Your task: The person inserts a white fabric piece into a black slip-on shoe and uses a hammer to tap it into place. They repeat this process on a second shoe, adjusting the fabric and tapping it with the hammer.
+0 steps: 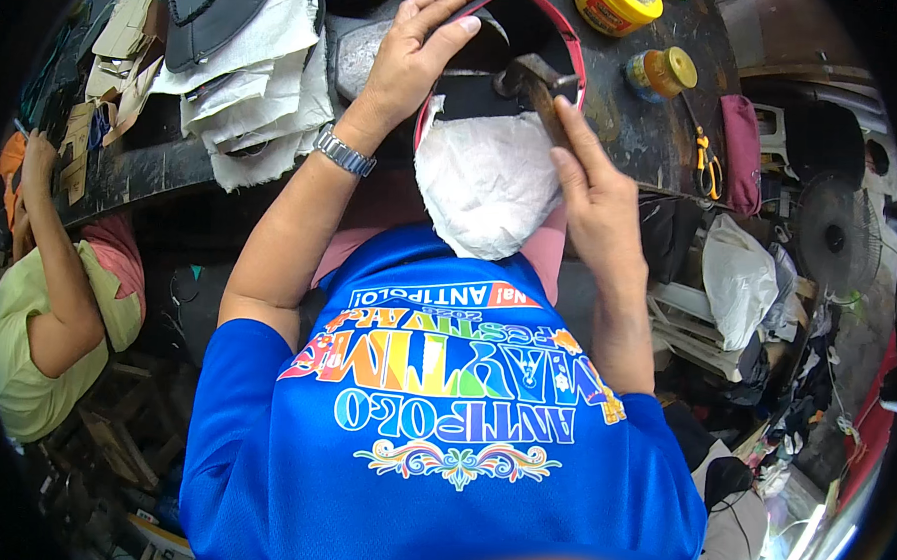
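My right hand (604,192) is closed round the wooden handle of a hammer (552,109), index finger stretched along it. The hammer's metal head is over the inside of a curved black piece with a red edge (578,60). A white cloth-like flap (488,187) hangs from its near side, toward my lap. My left hand (418,53), with a metal watch (344,152) on the wrist, holds the left rim between thumb and fingers. Behind that hand, a grey metal block (360,61) is partly hidden. What the black piece belongs to, I cannot tell.
Stacked white-backed pieces (261,112) lie left on the dark worktable (148,172). A yellow tub (621,7), a yellow-lidded jar (663,72) and yellow-handled scissors (708,171) lie right, beside a maroon pouch (740,158). A person in light green (55,353) sits left; a fan (836,232) stands right.
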Demonstrator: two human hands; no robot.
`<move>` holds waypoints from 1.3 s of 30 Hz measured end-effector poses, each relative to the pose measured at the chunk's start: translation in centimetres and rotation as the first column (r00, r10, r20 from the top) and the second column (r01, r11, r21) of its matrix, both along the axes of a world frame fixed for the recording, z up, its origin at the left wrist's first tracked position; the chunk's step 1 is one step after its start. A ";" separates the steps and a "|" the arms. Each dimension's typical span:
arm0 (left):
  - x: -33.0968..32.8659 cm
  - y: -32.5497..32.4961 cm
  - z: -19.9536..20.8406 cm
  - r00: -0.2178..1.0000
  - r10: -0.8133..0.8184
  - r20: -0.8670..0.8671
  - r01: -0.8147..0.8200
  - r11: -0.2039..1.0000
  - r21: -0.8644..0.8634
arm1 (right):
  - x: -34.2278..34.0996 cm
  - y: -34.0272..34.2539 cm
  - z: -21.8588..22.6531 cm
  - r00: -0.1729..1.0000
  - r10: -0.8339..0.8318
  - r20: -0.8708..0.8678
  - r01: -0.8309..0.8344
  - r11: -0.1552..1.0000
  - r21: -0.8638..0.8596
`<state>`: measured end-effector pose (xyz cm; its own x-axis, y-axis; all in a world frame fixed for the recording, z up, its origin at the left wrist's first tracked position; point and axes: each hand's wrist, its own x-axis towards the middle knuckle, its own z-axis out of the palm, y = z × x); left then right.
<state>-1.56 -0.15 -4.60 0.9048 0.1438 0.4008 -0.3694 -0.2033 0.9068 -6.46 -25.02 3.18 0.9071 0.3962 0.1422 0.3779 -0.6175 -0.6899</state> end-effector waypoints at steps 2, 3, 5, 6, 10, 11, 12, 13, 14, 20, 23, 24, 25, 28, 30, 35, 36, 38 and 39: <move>0.0 0.3 0.1 1.000 -0.020 0.008 0.020 1.000 0.010 | -0.6 -0.4 1.3 0.999 0.007 -0.049 -0.005 0.999 0.033; -0.1 0.4 0.1 1.000 -0.019 0.012 0.018 1.000 0.019 | -1.0 -0.4 1.7 0.999 0.024 -0.021 -0.021 0.993 0.118; -0.2 0.4 0.0 1.000 -0.015 0.008 0.014 0.999 0.031 | -1.6 0.3 1.5 0.992 0.061 0.112 -0.092 0.952 0.292; -0.2 0.4 0.0 1.000 -0.014 0.009 0.013 0.999 0.037 | -1.8 0.8 1.2 0.995 0.052 0.083 -0.071 0.967 0.244; -0.1 0.3 0.0 1.000 -0.022 0.020 0.021 0.999 0.042 | -0.9 1.4 -0.8 0.998 0.053 -0.041 -0.057 0.993 -0.100; 0.0 0.5 0.1 0.999 -0.024 0.025 0.023 0.999 0.029 | -0.7 1.1 -0.9 0.997 0.073 -0.038 -0.076 0.995 -0.067; -0.2 0.6 0.1 0.999 -0.039 0.016 0.039 0.999 0.018 | -0.7 0.8 -0.8 0.998 0.055 -0.029 -0.056 0.998 -0.037; 0.0 0.7 0.2 0.998 -0.051 0.020 0.051 0.999 0.010 | -0.7 0.7 -0.7 0.996 0.071 0.045 -0.071 0.997 0.003; 0.0 0.8 0.3 0.999 -0.045 0.028 0.045 0.999 0.017 | -0.8 0.6 -0.5 0.996 0.083 0.041 -0.086 0.994 0.073; -0.3 0.6 0.2 0.999 -0.044 -0.011 0.045 0.996 0.073 | -1.4 2.7 -2.2 0.982 0.174 0.068 -0.156 0.965 -0.212; -0.3 0.5 0.1 0.999 -0.042 -0.019 0.042 0.999 0.017 | -1.6 1.7 -3.6 0.983 0.179 0.030 -0.172 0.972 -0.163; -0.2 0.6 0.2 0.999 -0.048 -0.019 0.048 0.999 0.001 | -1.7 1.4 -4.0 0.976 0.190 0.101 -0.179 0.977 -0.114; -0.2 0.6 0.1 0.999 -0.040 -0.020 0.039 0.999 -0.014 | -1.8 1.0 -4.2 0.986 0.167 0.022 -0.163 0.979 -0.126; -0.1 0.6 -0.1 1.000 -0.001 0.018 0.000 0.999 0.049 | -2.4 0.0 -3.3 0.989 0.148 -0.020 -0.148 0.987 -0.056; 0.0 0.7 -0.2 1.000 -0.023 0.020 0.022 0.999 0.027 | -2.2 -0.5 -1.5 0.990 0.118 -0.075 -0.119 0.993 -0.012; -0.2 0.5 -0.4 1.000 -0.008 0.023 0.008 0.999 0.035 | -2.8 -2.2 1.9 0.996 0.072 0.049 -0.083 0.959 0.272; -0.2 0.5 -0.4 1.000 -0.004 0.024 0.003 0.999 0.037 | -3.0 -2.4 1.7 0.992 0.082 0.094 -0.110 0.933 0.343; -0.2 0.4 -0.3 1.000 -0.002 0.019 0.001 0.999 0.035 | -2.7 -1.9 0.1 0.978 0.081 0.192 -0.129 0.958 0.254; -0.2 0.4 -0.3 1.000 0.001 0.019 -0.002 0.999 0.032 | -2.3 -1.5 -0.8 0.946 0.086 0.311 -0.115 0.991 0.074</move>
